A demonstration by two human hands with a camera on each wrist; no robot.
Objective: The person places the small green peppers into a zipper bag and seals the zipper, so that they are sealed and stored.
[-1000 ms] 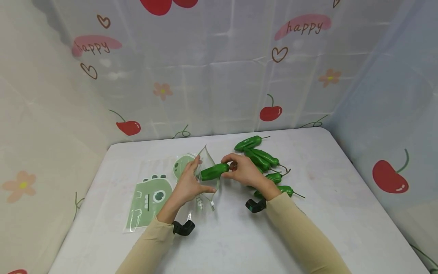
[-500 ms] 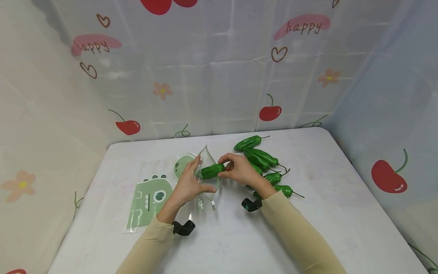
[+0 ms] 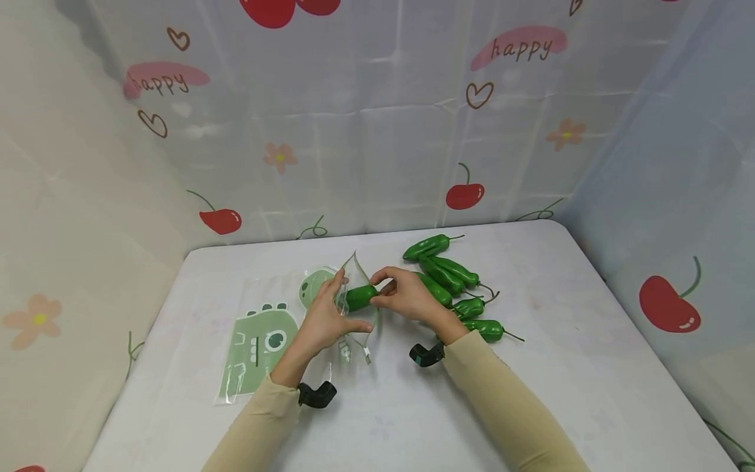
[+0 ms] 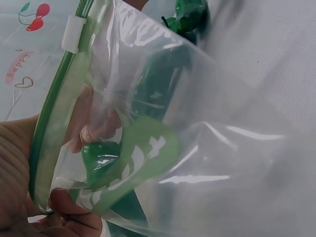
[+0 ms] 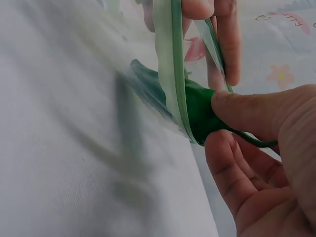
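My left hand [image 3: 321,322] holds a clear zip bag by its mouth, thumb and fingers spread across the opening. The bag [image 4: 222,148] has a green zip edge, a white slider [image 4: 74,33] and green printing. My right hand [image 3: 407,296] pinches a green pepper [image 3: 360,298] at its stem end between thumb and fingers. In the right wrist view, the pepper's tip lies inside the bag behind the green edge [image 5: 173,64], and its thick end and stem stick out. Part of the pepper is hidden by the left hand in the head view.
Several more green peppers [image 3: 448,272] lie in a loose pile just right of my right hand. A bag with a green monster print [image 3: 259,354] lies flat at the left. A patterned curtain [image 3: 366,164] rises behind the white table [image 3: 560,380].
My right hand has moved left, and the pepper has slid farther into the bag mouth. The left hand and the bag have stayed in place.
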